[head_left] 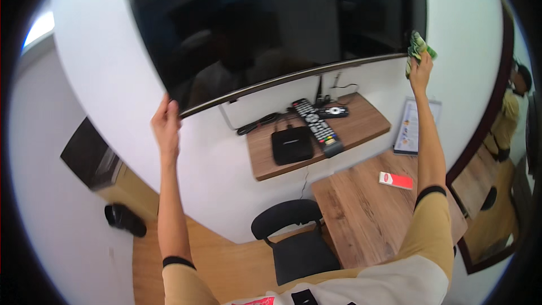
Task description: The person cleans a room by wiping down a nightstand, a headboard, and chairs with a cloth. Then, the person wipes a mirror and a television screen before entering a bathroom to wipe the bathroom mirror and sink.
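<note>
A wall-mounted flat-screen television spans the upper part of the view, its dark glass reflecting a ceiling light. My left hand is at its lower left corner, with the fingers against the frame's edge. At the lower right corner, my right hand grips a crumpled green and white patterned cloth. The cloth lies against the screen's edge and hides part of that corner. Both arms are raised and spread wide.
Below the screen, a wooden wall shelf bears a black set-top box, a long remote control, a smaller remote and cables. Lower down are a wooden table, a red-and-white box, a black chair and a wall mirror.
</note>
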